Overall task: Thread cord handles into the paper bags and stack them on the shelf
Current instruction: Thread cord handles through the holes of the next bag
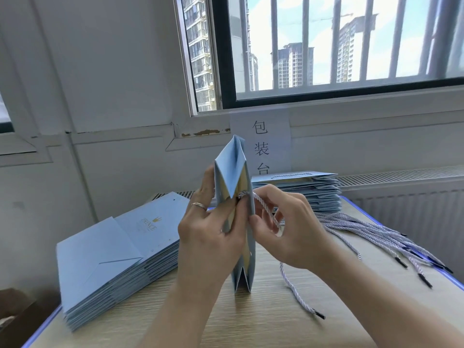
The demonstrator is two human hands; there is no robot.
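On the table (pixel 263 322), the grip of the left hand (pixel 208 237) holds an upright paper bag (pixel 232 167); the right hand (pixel 296 229) pinches a cord (pixel 263 204).

Behind the upright bag (pixel 232 172) I hold, a white paper sign (pixel 261 144) on the wall carries three black characters, top to bottom: 包装台. Left of that bag, the top sheet of the flat stack (pixel 113 247) bears "PRINCE" in gold beside a small crown mark. The finer lines next to it are too small for me to read.
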